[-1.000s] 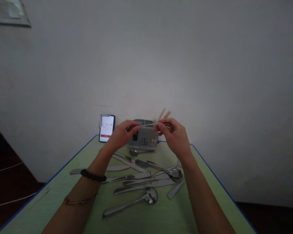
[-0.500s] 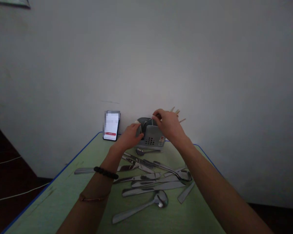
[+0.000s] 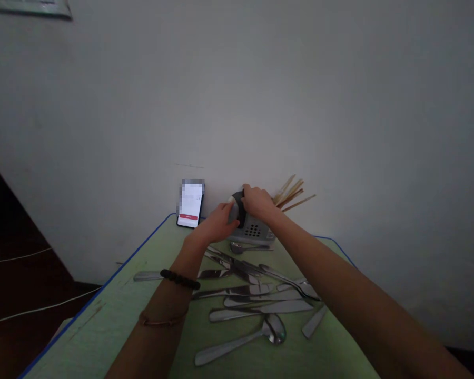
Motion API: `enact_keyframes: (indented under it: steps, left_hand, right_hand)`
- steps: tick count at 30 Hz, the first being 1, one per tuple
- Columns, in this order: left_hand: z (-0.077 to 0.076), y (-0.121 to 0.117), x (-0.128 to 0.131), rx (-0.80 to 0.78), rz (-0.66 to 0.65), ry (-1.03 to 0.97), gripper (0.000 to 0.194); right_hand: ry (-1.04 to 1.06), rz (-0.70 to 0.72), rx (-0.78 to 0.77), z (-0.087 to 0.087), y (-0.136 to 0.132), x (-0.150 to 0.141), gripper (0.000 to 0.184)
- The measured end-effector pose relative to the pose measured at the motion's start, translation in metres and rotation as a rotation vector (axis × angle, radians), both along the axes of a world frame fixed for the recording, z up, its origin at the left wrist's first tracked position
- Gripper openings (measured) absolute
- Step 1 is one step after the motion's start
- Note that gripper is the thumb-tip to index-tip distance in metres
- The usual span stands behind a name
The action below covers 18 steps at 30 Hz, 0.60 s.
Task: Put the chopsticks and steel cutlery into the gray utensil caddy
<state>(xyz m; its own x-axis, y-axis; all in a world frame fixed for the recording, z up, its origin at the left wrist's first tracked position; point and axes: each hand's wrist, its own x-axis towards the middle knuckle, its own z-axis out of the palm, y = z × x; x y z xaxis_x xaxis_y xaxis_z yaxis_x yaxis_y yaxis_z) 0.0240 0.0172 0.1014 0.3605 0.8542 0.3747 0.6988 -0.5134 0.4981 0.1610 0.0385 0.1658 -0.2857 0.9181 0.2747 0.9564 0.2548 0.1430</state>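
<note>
A grey cutlery holder (image 3: 240, 235) with round holes in its front stands against the wall at the table's far edge. My left hand (image 3: 220, 222) is closed on its left side, thumb in front. Over the holder's top, my right hand (image 3: 258, 202) has its fingers curled together at the opening; what they hold is hidden. Wooden chopsticks (image 3: 294, 192) stick out of the holder's right end, behind my right hand. Just in front of the holder lies a small spoon (image 3: 239, 247).
Several table knives (image 3: 260, 309) and spoons lie in a loose pile, with a large spoon (image 3: 274, 329) nearest me. A lit phone (image 3: 190, 205) leans on the wall at the left. The green table (image 3: 114, 321) has a blue edge.
My right hand has moved left and lower over the holder, and the thin metal piece between its fingers no longer shows. More of the chopsticks are visible. The view has shifted slightly left.
</note>
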Motion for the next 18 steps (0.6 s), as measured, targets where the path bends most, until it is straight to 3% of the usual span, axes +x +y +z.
enact_keyframes:
  steps: [6, 10, 13, 16, 18]
  left_hand:
    - [-0.004, 0.003, 0.000, -0.016, -0.001, -0.004, 0.054]
    - [-0.002, 0.001, -0.003, 0.033, -0.008, -0.008, 0.053]
    - [0.007, -0.002, -0.006, 0.052, 0.008, -0.034, 0.057]
    - [0.018, -0.008, -0.006, 0.065, -0.028, -0.059, 0.057]
    - [0.022, -0.010, -0.006, 0.069, -0.056, -0.074, 0.059]
  right_hand:
    - [0.079, 0.103, 0.063, -0.014, -0.020, 0.007, 0.048]
    - [0.378, 0.313, 0.215, -0.022, -0.052, 0.027, 0.050]
    - [0.659, 0.361, 0.269, -0.026, -0.074, 0.044, 0.039]
    - [0.817, 0.293, 0.188, -0.026, -0.084, 0.063, 0.031]
    - [0.772, 0.274, 0.041, -0.025, -0.086, 0.075, 0.027]
